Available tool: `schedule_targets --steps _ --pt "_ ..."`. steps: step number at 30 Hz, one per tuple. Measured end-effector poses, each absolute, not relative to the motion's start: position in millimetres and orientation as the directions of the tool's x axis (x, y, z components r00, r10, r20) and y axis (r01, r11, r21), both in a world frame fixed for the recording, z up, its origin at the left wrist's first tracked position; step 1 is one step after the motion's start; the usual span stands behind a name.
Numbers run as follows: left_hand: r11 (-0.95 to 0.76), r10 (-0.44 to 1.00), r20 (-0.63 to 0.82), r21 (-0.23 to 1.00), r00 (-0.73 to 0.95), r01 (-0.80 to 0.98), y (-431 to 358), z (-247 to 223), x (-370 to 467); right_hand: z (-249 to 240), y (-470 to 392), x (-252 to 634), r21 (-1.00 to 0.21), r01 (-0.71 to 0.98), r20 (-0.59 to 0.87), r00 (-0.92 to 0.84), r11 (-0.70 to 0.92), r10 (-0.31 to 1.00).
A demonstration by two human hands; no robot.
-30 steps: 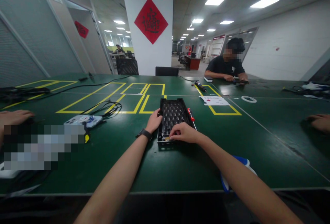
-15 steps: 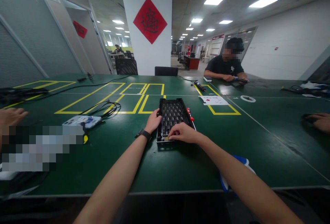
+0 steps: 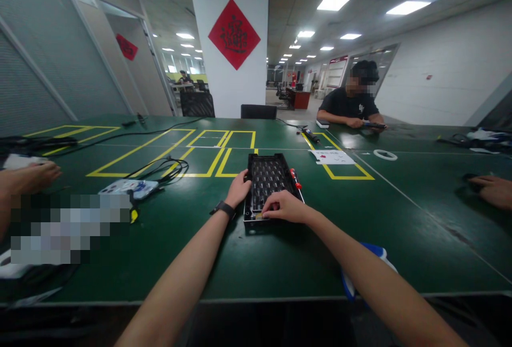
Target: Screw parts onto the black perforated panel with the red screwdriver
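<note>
A black case (image 3: 267,174) with rows of small shiny metal pieces, which look like screwdriver bits, lies flat on the green table. Its left side is gripped by my left hand (image 3: 239,189), with the thumb and fingers at the edge. Over the near end of the case, my right hand (image 3: 283,206) is closed in a pinch. Beside its fingertips shows a small yellowish strip (image 3: 259,216); whatever sits between the fingers is too small to make out. A red-handled tool (image 3: 295,177), seemingly a screwdriver, lies along the right side of the case.
Left of me are a phone-like slab (image 3: 134,188), cables (image 3: 176,166) and another person's hand (image 3: 40,174). A blue-and-white object (image 3: 374,251) is partly under my right forearm. Farther off lie a paper sheet (image 3: 334,156) and tape roll (image 3: 385,154). Across sits a co-worker (image 3: 352,99).
My hands and the case look almost unmoved. At the far left, the other person's hand has come farther into view, with something white beside it.
</note>
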State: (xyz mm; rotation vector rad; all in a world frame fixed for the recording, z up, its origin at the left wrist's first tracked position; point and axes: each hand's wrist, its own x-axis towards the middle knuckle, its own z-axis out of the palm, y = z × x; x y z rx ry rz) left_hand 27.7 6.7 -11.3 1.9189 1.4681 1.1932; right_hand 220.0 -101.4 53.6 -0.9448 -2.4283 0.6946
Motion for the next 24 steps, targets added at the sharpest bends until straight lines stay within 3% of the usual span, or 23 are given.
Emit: schedule_targets --steps 24 --pt "-0.311 0.937 0.347 0.774 0.042 0.551 6.9 -10.4 28.8 51.1 -100.9 219.9 -0.627 0.489 0.177 -0.668 0.606 0.723"
